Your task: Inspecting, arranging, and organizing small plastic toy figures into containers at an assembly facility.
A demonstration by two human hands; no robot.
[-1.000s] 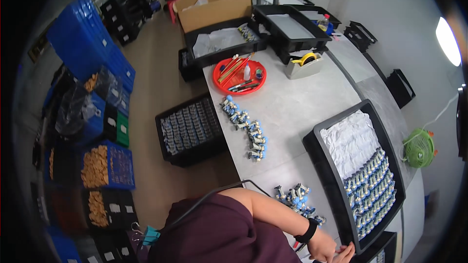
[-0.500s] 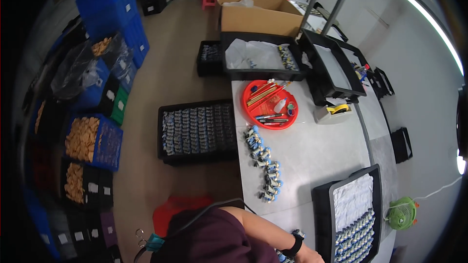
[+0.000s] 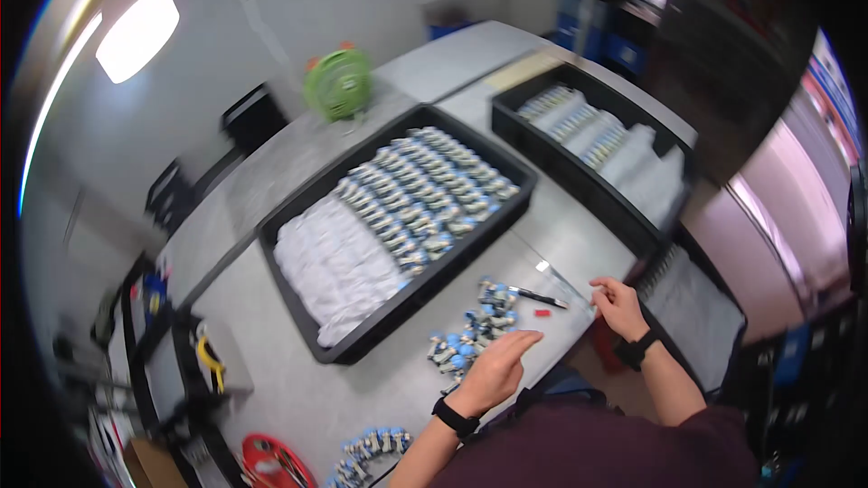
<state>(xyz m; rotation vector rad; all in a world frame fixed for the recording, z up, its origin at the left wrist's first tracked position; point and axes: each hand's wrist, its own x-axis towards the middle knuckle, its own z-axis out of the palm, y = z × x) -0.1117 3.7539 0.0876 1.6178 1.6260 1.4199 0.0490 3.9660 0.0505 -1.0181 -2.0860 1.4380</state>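
Observation:
A loose pile of small blue-and-white figurines (image 3: 470, 334) lies on the table in front of me. My left hand (image 3: 497, 369) is at the near side of the pile, its fingers stretched out, with nothing seen in it. To its right, my right hand (image 3: 619, 309) hovers near the table's edge, fingers bent but apart, and no object shows in it. A black pen (image 3: 540, 297) and a small red piece (image 3: 542, 314) lie between the pile and my right hand. Beyond the pile stands a black tray (image 3: 339, 350) holding rows of similar figurines (image 3: 420, 190) beside white cloth-like lining (image 3: 330, 258).
Another black tray (image 3: 624, 224) with figurines and white lining stands at the far right. More figurines (image 3: 371, 447) form a curved row at lower left, near a red round tray (image 3: 303, 465). A green fan (image 3: 339, 84) and a yellow tape dispenser (image 3: 215, 366) are farther back.
My view has swung to the right, toward the figurine trays. Both hands now show over the near table, where before only one forearm and part of a hand showed at the lower edge.

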